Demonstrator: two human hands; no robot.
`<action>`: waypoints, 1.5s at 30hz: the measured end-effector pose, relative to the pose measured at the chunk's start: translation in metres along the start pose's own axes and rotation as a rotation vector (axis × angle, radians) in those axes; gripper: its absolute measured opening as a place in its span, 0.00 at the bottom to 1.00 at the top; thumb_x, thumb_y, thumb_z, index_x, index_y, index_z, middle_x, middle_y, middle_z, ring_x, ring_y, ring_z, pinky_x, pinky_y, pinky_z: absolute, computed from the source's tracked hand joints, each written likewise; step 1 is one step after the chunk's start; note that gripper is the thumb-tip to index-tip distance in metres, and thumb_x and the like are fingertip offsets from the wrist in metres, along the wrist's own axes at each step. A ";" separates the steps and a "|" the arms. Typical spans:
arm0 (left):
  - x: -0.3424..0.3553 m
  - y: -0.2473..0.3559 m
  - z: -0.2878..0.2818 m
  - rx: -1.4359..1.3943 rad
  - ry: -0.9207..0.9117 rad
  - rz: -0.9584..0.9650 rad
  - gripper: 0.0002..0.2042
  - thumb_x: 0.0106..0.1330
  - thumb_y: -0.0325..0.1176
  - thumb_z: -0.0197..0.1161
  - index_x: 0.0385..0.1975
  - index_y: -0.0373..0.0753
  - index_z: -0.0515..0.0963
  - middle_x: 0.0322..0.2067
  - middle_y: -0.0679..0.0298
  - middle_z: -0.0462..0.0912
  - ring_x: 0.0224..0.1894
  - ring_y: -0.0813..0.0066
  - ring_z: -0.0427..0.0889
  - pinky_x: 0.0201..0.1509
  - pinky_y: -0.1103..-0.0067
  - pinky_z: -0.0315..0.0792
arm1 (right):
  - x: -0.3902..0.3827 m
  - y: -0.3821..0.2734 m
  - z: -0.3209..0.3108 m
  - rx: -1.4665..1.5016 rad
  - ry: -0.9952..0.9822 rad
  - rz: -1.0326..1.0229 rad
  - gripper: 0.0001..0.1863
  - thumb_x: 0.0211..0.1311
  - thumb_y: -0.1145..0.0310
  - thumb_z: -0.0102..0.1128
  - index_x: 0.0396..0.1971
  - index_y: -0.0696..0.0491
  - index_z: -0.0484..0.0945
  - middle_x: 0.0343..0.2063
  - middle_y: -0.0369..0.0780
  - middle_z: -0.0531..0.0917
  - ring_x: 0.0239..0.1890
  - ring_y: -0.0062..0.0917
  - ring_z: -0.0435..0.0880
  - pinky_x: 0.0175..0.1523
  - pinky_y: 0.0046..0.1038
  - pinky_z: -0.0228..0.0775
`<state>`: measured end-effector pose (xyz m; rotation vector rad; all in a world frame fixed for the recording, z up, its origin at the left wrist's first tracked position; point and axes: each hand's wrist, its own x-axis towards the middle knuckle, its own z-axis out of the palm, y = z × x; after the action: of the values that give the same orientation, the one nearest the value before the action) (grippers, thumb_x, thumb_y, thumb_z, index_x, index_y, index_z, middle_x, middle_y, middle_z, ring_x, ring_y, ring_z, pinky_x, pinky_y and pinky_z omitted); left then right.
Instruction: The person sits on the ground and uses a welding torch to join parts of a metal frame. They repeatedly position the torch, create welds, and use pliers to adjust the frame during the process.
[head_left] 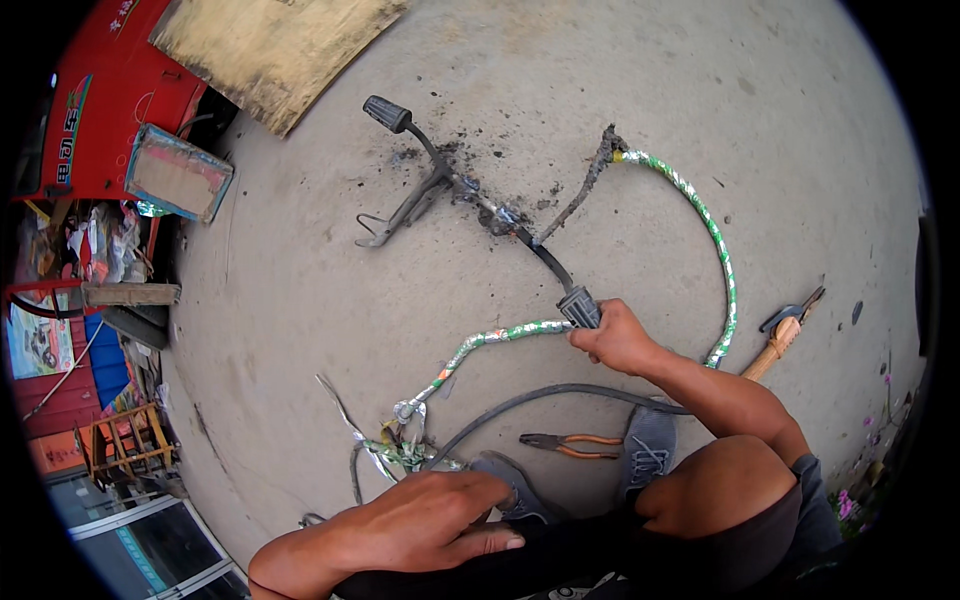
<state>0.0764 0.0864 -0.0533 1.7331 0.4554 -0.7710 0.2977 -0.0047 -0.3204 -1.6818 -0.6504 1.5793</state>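
Note:
My right hand (622,340) grips the near rubber end of a motorcycle footrest bar (548,262). The dark metal bar lies across the concrete, its far rubber peg (386,113) pointing up and left. A side stand (405,212) branches off it, and dirt clings around its middle. A dirt-caked rod (578,198) reaches from the bar to one end of a green and silver wrapped tube (728,262), which curves round the right side. My left hand (430,515) hangs over my left knee, thumb apart, holding nothing; its other fingertips are mostly hidden.
Pliers (570,443) with orange handles lie by my shoes. A black hose (530,393) crosses before my feet; a wooden-handled tool (778,345) lies at right. Tangled wire and foil (405,450) sit near my left hand. A wooden board (270,55) and red vehicle (100,90) are at upper left.

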 end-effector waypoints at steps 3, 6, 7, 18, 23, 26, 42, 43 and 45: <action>-0.002 -0.001 0.002 0.008 0.008 0.017 0.22 0.71 0.48 0.64 0.44 0.31 0.75 0.36 0.50 0.79 0.39 0.48 0.82 0.42 0.64 0.75 | -0.001 -0.001 0.000 -0.023 0.004 0.006 0.16 0.56 0.64 0.70 0.21 0.60 0.76 0.14 0.39 0.79 0.17 0.22 0.80 0.24 0.29 0.73; -0.003 0.001 0.001 -0.001 -0.010 -0.006 0.21 0.71 0.48 0.65 0.43 0.31 0.75 0.35 0.51 0.79 0.38 0.49 0.82 0.41 0.65 0.75 | -0.002 -0.003 0.001 -0.052 0.008 0.017 0.16 0.55 0.64 0.70 0.21 0.60 0.76 0.14 0.40 0.79 0.17 0.22 0.80 0.25 0.29 0.73; -0.003 0.002 0.001 -0.010 -0.015 -0.011 0.22 0.72 0.48 0.64 0.43 0.30 0.75 0.35 0.50 0.79 0.38 0.47 0.82 0.41 0.63 0.75 | -0.003 -0.004 0.001 -0.050 0.009 0.016 0.16 0.55 0.64 0.69 0.20 0.60 0.76 0.14 0.40 0.79 0.17 0.22 0.81 0.25 0.29 0.73; -0.009 0.006 0.006 -0.023 -0.003 0.008 0.23 0.73 0.49 0.61 0.41 0.28 0.75 0.36 0.47 0.80 0.39 0.44 0.81 0.41 0.60 0.74 | -0.004 -0.007 0.002 -0.041 0.012 0.000 0.15 0.55 0.65 0.69 0.20 0.59 0.75 0.14 0.38 0.78 0.17 0.20 0.79 0.23 0.27 0.71; -0.007 0.010 0.004 -0.090 0.001 0.053 0.24 0.72 0.50 0.63 0.43 0.28 0.76 0.36 0.48 0.80 0.39 0.45 0.82 0.41 0.62 0.75 | -0.003 -0.005 0.001 -0.020 0.007 -0.001 0.14 0.55 0.66 0.68 0.20 0.58 0.75 0.15 0.36 0.77 0.17 0.19 0.78 0.23 0.26 0.69; -0.008 0.017 0.004 -0.202 0.018 0.102 0.23 0.72 0.48 0.64 0.45 0.29 0.76 0.35 0.50 0.80 0.37 0.48 0.82 0.40 0.64 0.75 | -0.003 -0.005 0.000 -0.018 0.008 -0.005 0.14 0.55 0.66 0.69 0.20 0.58 0.75 0.15 0.36 0.77 0.17 0.19 0.78 0.23 0.26 0.69; -0.009 0.013 0.028 -0.319 0.124 0.643 0.18 0.64 0.39 0.67 0.46 0.32 0.77 0.30 0.57 0.76 0.32 0.58 0.78 0.35 0.69 0.71 | -0.004 -0.015 -0.002 -0.019 0.017 0.005 0.14 0.54 0.67 0.69 0.19 0.58 0.75 0.15 0.37 0.77 0.16 0.19 0.76 0.21 0.26 0.67; -0.012 0.014 0.027 -0.326 0.107 0.637 0.18 0.63 0.37 0.67 0.46 0.31 0.77 0.31 0.56 0.76 0.32 0.58 0.78 0.35 0.69 0.71 | -0.006 -0.020 -0.002 -0.013 0.017 0.007 0.13 0.54 0.68 0.68 0.19 0.59 0.75 0.15 0.38 0.77 0.16 0.20 0.76 0.21 0.27 0.67; -0.014 0.013 0.025 -0.337 0.089 0.643 0.18 0.63 0.38 0.67 0.46 0.31 0.77 0.31 0.57 0.76 0.32 0.58 0.78 0.35 0.69 0.71 | -0.009 -0.025 -0.003 -0.014 0.020 0.019 0.12 0.53 0.69 0.68 0.18 0.59 0.75 0.14 0.38 0.77 0.16 0.20 0.76 0.21 0.27 0.66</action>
<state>0.0678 0.0598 -0.0387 1.4688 0.0613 -0.1434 0.3023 0.0037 -0.2950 -1.7167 -0.6382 1.5722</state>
